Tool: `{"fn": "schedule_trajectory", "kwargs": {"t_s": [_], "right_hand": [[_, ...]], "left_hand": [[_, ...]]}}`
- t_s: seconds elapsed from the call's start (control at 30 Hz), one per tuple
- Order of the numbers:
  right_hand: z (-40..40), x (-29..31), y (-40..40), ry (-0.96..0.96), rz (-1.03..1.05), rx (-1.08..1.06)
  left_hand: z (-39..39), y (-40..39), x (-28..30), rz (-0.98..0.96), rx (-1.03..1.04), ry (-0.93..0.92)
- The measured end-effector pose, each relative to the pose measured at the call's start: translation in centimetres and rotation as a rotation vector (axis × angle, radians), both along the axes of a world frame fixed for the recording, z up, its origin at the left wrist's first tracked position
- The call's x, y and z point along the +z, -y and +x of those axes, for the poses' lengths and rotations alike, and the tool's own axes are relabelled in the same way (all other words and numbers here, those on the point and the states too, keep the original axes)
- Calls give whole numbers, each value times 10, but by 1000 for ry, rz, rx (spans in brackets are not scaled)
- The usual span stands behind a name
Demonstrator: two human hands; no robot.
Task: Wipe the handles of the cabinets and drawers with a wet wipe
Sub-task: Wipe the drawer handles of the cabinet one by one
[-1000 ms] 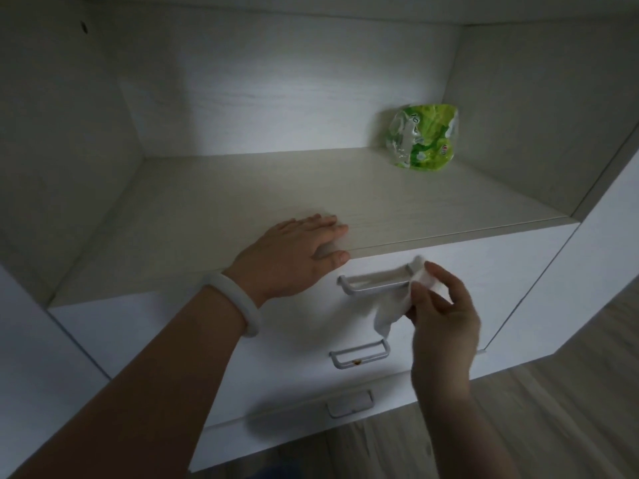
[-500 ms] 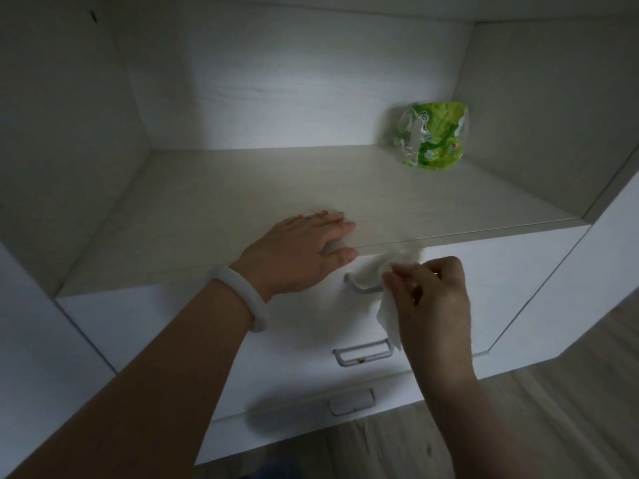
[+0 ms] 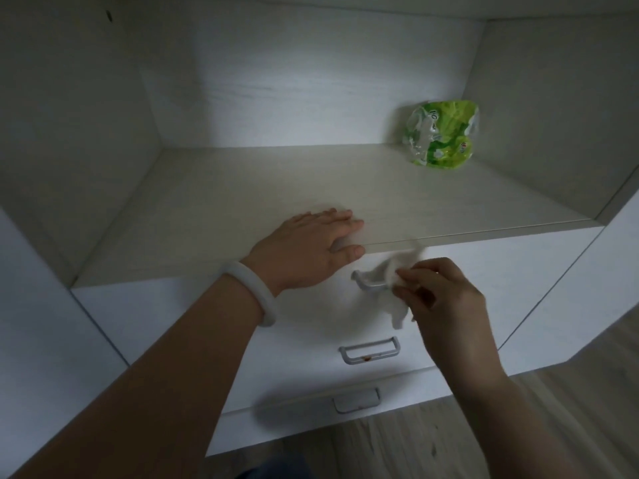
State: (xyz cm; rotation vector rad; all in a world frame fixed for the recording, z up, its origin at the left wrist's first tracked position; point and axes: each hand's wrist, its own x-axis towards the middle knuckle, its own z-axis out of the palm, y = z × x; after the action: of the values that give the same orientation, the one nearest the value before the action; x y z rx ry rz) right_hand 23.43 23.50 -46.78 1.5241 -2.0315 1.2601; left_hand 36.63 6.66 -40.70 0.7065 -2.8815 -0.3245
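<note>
- Head view: the right hand (image 3: 446, 305) has slid the wipe (image 3: 397, 271) from the top handle's (image 3: 371, 283) right end toward its middle since a second ago, so that handle is being rubbed along its length and is probably nearly done.
- The wipe sits bunched over the handle's right half, its tail hanging down the drawer front; the right hand pinches it between thumb and fingertips, wrist bent in from below.
- The left hand (image 3: 307, 248) has not moved: it lies flat and relaxed at the shelf's (image 3: 242, 188) front edge, thumb over the lip, bracing.
- The middle handle (image 3: 369, 350), with a reddish spot, and the bottom handle (image 3: 356, 400) look untouched.
- The wipes pack (image 3: 441, 136) stands in the shelf's back right corner.
</note>
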Motion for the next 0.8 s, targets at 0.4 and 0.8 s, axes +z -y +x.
{"fn": "schedule_trajectory", "kwargs": {"t_s": [0.4,0.8], "right_hand": [[38,-3,17,16,68,-112],[29,-5,8,-32,98,-87]], "left_hand": [[1,1,1,36,3,-9],[3,4,0,37,-20,-22]]}}
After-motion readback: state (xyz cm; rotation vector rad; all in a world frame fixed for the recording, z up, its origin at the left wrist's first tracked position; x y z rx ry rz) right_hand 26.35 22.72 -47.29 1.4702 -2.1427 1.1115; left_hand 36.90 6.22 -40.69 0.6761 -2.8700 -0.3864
